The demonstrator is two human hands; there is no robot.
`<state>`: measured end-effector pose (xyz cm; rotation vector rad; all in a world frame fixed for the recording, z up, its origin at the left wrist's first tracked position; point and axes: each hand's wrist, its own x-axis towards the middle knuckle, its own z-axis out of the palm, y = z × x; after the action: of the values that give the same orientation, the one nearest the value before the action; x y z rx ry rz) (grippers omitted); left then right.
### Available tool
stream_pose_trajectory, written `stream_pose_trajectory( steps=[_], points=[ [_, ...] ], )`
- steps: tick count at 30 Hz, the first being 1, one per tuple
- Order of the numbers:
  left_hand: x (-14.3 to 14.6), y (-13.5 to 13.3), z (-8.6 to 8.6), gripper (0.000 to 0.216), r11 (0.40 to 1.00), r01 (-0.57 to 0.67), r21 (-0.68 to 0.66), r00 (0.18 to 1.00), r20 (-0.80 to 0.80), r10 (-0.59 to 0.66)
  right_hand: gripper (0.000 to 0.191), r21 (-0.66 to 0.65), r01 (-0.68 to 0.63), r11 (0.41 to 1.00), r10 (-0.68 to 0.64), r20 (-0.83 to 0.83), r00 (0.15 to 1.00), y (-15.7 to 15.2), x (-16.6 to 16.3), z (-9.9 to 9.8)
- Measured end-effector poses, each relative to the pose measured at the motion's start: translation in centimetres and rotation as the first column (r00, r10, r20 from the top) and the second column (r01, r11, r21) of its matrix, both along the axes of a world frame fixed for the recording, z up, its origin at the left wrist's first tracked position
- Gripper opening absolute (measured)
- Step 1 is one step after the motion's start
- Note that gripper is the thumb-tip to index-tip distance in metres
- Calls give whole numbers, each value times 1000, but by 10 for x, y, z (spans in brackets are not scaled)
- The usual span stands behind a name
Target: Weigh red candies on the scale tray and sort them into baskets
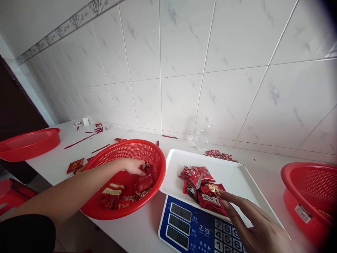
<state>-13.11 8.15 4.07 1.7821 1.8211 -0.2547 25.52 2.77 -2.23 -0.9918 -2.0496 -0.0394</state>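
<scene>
While the parted right fingers [240, 202] touch packets [210, 201], likely light, slippery, best pinched edgewise, what the left fingers [138, 171] hold is unclear.

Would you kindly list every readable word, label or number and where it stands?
"志准": blue scale panel
"家用款": same panel
"0.00": middle display, bottom display
"7 8", "4 5 6", "1 2": keypad
Too small or blurred: top display, other panel labels, print on red packets, basket sticker.
</scene>
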Motion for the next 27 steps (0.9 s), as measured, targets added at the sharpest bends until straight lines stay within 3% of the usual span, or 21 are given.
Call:
stream_pose_trajectory(
  steps=[3,5,7,9,12,14,19,22,24,27],
  points=[
    [9,-14,1,55,994,63,-93,998,-13,-65,21,13,-5,1000,4,22,1000,1,-1,0],
    [15,-23,0,86,994,75,-84,997,-20,-76,21,26,-9,1000,8,29,1000,1,-1,-1],
    [19,-28,-3,102,995,74,-61,997,-17,-76,21,30,-10,999,9,28,1000,2,-2,-2],
    [18,-29,-6,85,996,65,-55,998,-11,-66,21,18,-9,1000,9,15,1000,3,-2,-2],
    [9,-23,-9,41,999,29,-34,999,-13,-30,21,-3,-11,1000,11,-2,1000,4,-1,-3],
    [0,-17,-9,29,1000,-4,25,1000,3,4,22,-13,-15,1000,15,-9,1000,4,-1,-4],
    [-16,-10,-7,35,955,-148,258,989,33,144,36,-90,49,995,-61,-125,990,-1,-10,-6],
    [-14,-19,-5,38,923,-160,351,985,-1,171,40,-96,64,993,-79,-169,982,-2,-13,-8],
    [-7,-30,-4,40,944,-103,315,993,-16,114,40,-98,68,993,-84,-172,981,-1,-12,-10],
    [4,-48,0,58,993,47,105,999,20,-50,43,-107,100,989,-118,-176,977,0,-11,-13]
  ],
)
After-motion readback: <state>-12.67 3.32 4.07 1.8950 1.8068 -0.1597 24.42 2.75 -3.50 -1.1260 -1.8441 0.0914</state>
